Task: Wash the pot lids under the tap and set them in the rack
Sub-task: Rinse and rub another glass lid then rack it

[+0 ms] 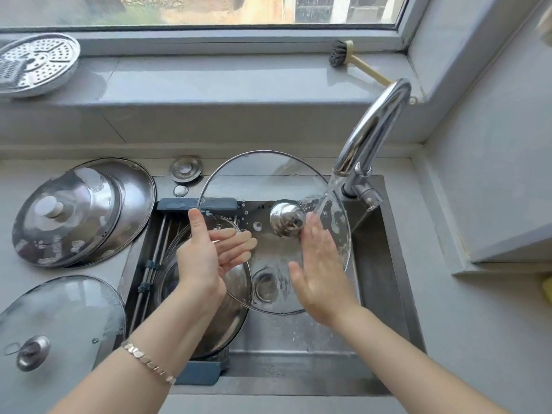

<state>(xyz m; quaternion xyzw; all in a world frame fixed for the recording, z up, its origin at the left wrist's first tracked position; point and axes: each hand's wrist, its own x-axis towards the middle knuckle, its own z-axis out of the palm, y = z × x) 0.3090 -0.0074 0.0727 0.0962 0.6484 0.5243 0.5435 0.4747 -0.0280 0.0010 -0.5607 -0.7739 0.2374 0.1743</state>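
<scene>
Water [324,194] is running from the tap [370,130] onto a glass lid [268,174]. Left hand [206,255] is gripping its left rim, fingers showing blurred through the glass; right hand [319,264] is pressing flat, fingers together, partly hiding the knob [285,218].

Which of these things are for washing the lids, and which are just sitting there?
For the job: glass lid in left hand, right hand rubbing it, tap, rack, steel lids, second glass lid.

Just sitting: steamer plate, brush, sink plug.
</scene>
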